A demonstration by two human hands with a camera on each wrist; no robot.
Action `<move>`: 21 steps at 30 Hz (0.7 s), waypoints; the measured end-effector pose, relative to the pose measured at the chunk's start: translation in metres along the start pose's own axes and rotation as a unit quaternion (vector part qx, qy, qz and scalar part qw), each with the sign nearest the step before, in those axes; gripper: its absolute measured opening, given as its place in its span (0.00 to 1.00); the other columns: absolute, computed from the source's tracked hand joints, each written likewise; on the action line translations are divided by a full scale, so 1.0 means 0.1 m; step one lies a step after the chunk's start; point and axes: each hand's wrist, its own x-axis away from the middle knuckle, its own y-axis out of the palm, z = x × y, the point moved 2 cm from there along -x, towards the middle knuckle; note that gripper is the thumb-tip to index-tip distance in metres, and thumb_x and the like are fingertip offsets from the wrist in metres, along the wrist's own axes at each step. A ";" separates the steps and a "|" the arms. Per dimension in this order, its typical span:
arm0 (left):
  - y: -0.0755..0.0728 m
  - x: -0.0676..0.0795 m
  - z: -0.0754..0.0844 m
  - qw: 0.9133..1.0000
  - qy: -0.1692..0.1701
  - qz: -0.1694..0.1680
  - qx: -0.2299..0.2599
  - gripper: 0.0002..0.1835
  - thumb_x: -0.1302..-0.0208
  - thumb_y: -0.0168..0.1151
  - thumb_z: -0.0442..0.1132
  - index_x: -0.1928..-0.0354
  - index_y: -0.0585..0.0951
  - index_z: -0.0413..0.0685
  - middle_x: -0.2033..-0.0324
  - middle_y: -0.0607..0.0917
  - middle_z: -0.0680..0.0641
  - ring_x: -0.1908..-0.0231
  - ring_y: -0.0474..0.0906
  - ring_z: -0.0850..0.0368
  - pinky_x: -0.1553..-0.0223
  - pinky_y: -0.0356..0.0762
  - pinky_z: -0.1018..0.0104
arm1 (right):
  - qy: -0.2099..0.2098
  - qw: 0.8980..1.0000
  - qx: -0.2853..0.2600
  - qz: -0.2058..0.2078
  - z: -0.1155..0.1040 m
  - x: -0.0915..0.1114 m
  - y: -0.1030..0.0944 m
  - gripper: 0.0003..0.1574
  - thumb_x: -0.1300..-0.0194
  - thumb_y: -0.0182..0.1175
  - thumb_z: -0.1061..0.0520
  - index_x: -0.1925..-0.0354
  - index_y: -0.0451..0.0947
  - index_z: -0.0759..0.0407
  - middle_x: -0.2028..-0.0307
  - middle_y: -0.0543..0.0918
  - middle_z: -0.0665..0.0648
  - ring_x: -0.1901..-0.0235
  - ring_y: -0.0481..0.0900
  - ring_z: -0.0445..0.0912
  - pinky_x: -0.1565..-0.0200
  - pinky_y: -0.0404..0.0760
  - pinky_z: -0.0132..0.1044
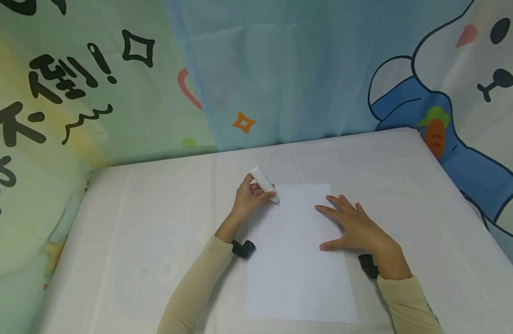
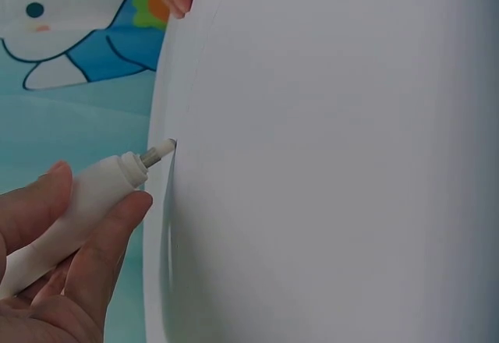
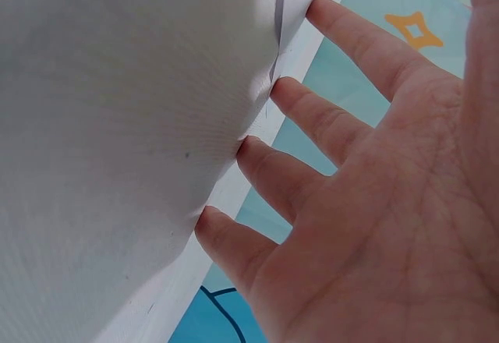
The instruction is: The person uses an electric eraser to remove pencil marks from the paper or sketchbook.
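tool [image 1: 262, 180], one, occupies left hand [image 1: 245, 199]; right hand [image 1: 357, 228] touches one paper sheet [image 1: 295, 278].

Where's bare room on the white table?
The table is bare left of the beige left sleeve and right of the right hand, out to its side edges. Crowded: upper half of the white rectangular paper sheet, where the left hand holds a white pen-shaped tool and the right spans one edge.

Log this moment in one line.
paper: on table | left hand: grips white pen-shaped tool, tip near paper's upper left | right hand: spread fingers at paper's right edge
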 end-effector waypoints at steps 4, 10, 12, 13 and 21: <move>0.00 -0.01 0.00 1.000 0.002 0.003 0.002 0.27 0.42 0.67 0.24 0.42 0.66 0.31 0.53 0.83 0.29 0.57 0.85 0.40 0.59 0.86 0.62 | -0.003 1.000 0.000 0.000 0.01 0.00 0.00 0.62 0.56 0.76 0.37 0.30 0.63 0.58 0.28 0.52 0.72 0.28 0.41 0.71 0.32 0.37 0.71; 0.00 -0.02 -0.01 1.000 -0.002 0.012 -0.005 0.28 0.42 0.68 0.24 0.42 0.67 0.31 0.53 0.83 0.30 0.56 0.85 0.39 0.59 0.86 0.62 | -0.005 1.000 0.000 0.000 0.02 0.00 0.01 0.62 0.56 0.76 0.37 0.30 0.63 0.58 0.27 0.52 0.72 0.28 0.41 0.71 0.32 0.37 0.71; 0.00 -0.02 0.00 1.000 -0.003 0.015 -0.007 0.28 0.42 0.68 0.25 0.42 0.67 0.31 0.53 0.83 0.30 0.57 0.85 0.40 0.59 0.86 0.62 | -0.005 1.000 0.000 0.000 0.01 0.00 0.01 0.62 0.56 0.76 0.37 0.30 0.63 0.59 0.28 0.52 0.72 0.28 0.41 0.71 0.32 0.37 0.71; 0.00 -0.02 0.00 1.000 -0.003 0.016 -0.007 0.28 0.42 0.68 0.25 0.42 0.67 0.31 0.53 0.83 0.30 0.57 0.85 0.40 0.60 0.86 0.62 | -0.005 1.000 0.002 0.000 0.01 0.00 0.01 0.62 0.56 0.76 0.37 0.30 0.63 0.59 0.28 0.52 0.72 0.28 0.41 0.71 0.32 0.38 0.71; 0.00 -0.01 0.00 1.000 -0.002 0.011 -0.004 0.28 0.43 0.68 0.24 0.43 0.67 0.31 0.53 0.83 0.30 0.57 0.85 0.40 0.59 0.86 0.62 | -0.004 1.000 0.004 0.001 0.01 -0.01 0.01 0.62 0.56 0.76 0.37 0.30 0.63 0.59 0.28 0.52 0.72 0.28 0.41 0.71 0.32 0.37 0.71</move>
